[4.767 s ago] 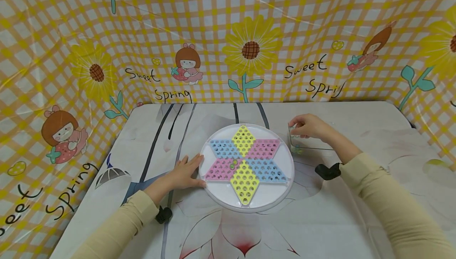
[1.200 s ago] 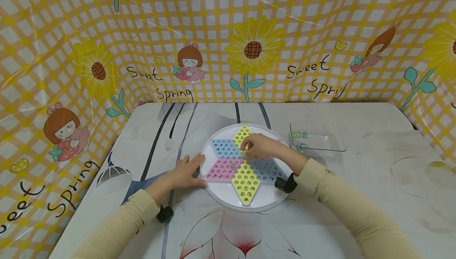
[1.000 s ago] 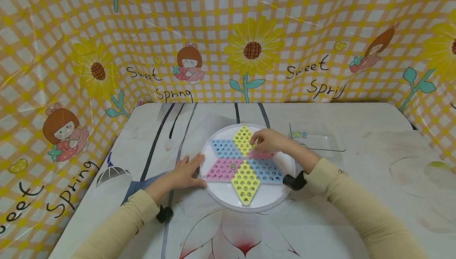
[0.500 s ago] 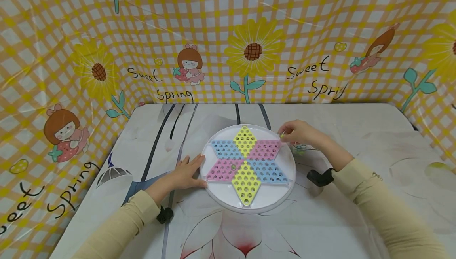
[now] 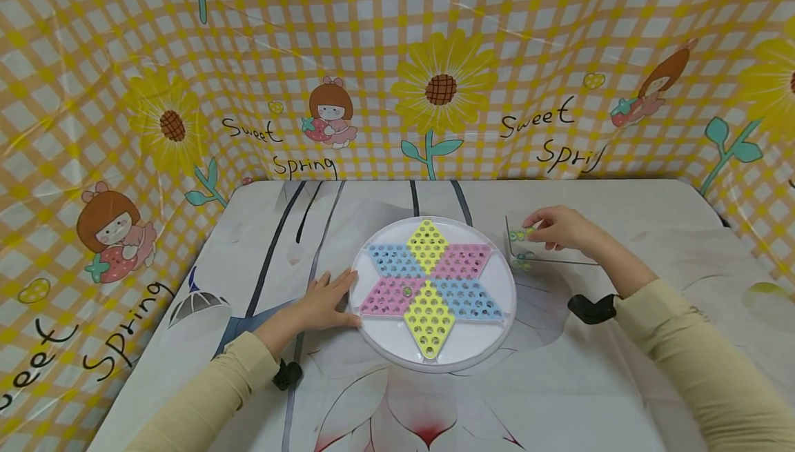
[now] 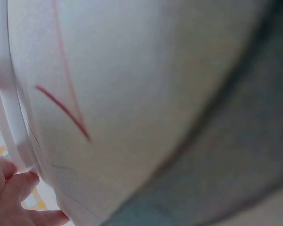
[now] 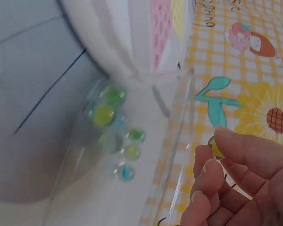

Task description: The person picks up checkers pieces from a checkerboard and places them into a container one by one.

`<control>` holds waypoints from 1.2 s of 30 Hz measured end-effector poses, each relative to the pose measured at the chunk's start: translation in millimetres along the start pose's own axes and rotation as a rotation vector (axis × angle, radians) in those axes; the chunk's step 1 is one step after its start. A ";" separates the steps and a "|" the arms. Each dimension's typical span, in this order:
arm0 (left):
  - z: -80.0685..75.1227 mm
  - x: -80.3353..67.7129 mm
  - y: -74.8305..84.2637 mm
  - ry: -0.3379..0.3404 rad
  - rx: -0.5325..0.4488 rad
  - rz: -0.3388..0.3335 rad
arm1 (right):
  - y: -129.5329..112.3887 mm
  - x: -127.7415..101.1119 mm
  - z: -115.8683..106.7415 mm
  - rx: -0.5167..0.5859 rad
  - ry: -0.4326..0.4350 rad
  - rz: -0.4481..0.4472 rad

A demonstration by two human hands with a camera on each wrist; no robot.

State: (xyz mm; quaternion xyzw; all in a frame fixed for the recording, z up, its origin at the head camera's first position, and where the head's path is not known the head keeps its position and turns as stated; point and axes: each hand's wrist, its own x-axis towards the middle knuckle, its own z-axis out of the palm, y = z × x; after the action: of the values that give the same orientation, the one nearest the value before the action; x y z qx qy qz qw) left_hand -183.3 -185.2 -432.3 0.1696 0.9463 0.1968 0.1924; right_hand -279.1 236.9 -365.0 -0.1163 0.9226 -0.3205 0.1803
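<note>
Right hand: the right hand (image 5: 557,227) pinches a yellow-green marble (image 7: 215,146) in its fingertips, over the clear tray (image 5: 580,253).
Tray: right of the round board (image 5: 433,293); a few marbles (image 7: 114,123) lie inside.
Left hand: the left hand (image 5: 323,300) rests flat, fingers straight, on the board's left rim.

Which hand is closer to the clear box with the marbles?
The right hand. It hovers over the clear box, pinching a marble. The left hand rests far off against the round game board.
</note>
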 end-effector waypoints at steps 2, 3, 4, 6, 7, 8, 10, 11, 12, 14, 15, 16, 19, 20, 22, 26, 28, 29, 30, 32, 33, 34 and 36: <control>0.0 -0.2 0.1 0.000 0.001 -0.001 | 5.0 -0.6 -2.0 -0.005 0.008 0.009; 0.0 -0.2 0.0 0.000 0.002 -0.001 | 7.4 -1.1 -2.8 -0.007 0.012 0.013; 0.0 -0.3 -0.2 0.000 0.002 -0.001 | 10.0 -1.3 -3.7 -0.010 0.017 0.015; -0.2 -0.4 -0.4 -0.001 0.003 0.000 | 15.1 -1.6 -5.2 -0.017 0.026 0.022; -0.2 -0.4 -0.4 -0.003 0.002 -0.001 | 18.0 -1.8 -6.2 -0.019 0.029 0.025; -0.4 -0.5 -0.2 -0.004 -0.001 0.000 | 20.4 -2.0 -6.9 -0.019 0.029 0.032; -0.9 -0.6 0.3 -0.007 -0.003 -0.002 | 24.4 -2.5 -8.0 -0.017 0.025 0.044; -1.2 -0.7 0.6 -0.009 -0.003 -0.003 | 25.9 -2.9 -8.6 -0.016 0.023 0.051; -1.5 -0.7 0.9 -0.010 -0.001 -0.003 | 27.5 -3.4 -9.3 -0.013 0.020 0.058; -2.0 -1.0 1.5 -0.011 -0.003 -0.004 | 29.0 -4.2 -9.6 -0.009 0.013 0.072; -2.2 -1.0 1.6 -0.011 -0.002 -0.005 | 29.6 -4.4 -9.7 -0.008 0.011 0.077; -2.3 -1.1 1.8 -0.011 -0.001 -0.006 | 30.1 -4.8 -10.0 -0.007 0.008 0.082; -2.6 -1.3 2.1 -0.013 -0.002 -0.008 | 30.1 -5.4 -10.2 -0.007 0.004 0.093; -2.5 -1.2 1.9 -0.012 -0.001 -0.009 | 30.1 -5.7 -10.3 -0.009 0.003 0.097; -2.6 -1.3 2.1 -0.013 0.003 -0.011 | 29.8 -6.0 -10.7 -0.012 0.000 0.101; -2.6 -1.3 2.3 -0.011 0.004 -0.007 | 26.8 -6.7 -11.5 -0.016 0.010 0.088; -2.8 -1.5 2.6 -0.012 0.001 -0.005 | 22.5 -7.5 -11.9 -0.023 0.023 0.065; -2.8 -1.6 2.5 -0.012 0.000 -0.005 | 19.2 -8.2 -11.9 -0.029 0.028 0.051; -2.9 -1.6 2.6 -0.012 0.000 -0.005 | 15.3 -8.8 -11.6 -0.034 0.036 0.037; -2.7 -1.4 1.6 -0.011 -0.001 -0.006 | 5.7 -9.9 -9.9 -0.042 0.050 0.013; -2.5 -1.2 1.0 -0.010 -0.001 -0.007 | 0.5 -10.5 -8.1 -0.044 0.056 -0.001; -2.4 -1.2 0.5 -0.009 -0.001 -0.006 | -5.4 -10.9 -5.9 -0.044 0.060 -0.014; -2.1 -1.0 0.1 -0.009 -0.001 -0.005 | -17.7 -10.9 0.4 -0.028 0.067 -0.041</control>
State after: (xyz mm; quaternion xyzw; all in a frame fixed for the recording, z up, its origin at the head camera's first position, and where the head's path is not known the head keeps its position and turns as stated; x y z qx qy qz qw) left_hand -183.2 -186.2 -430.2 0.1677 0.9459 0.1958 0.1971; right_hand -267.4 226.7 -351.3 -0.1270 0.9300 -0.3147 0.1413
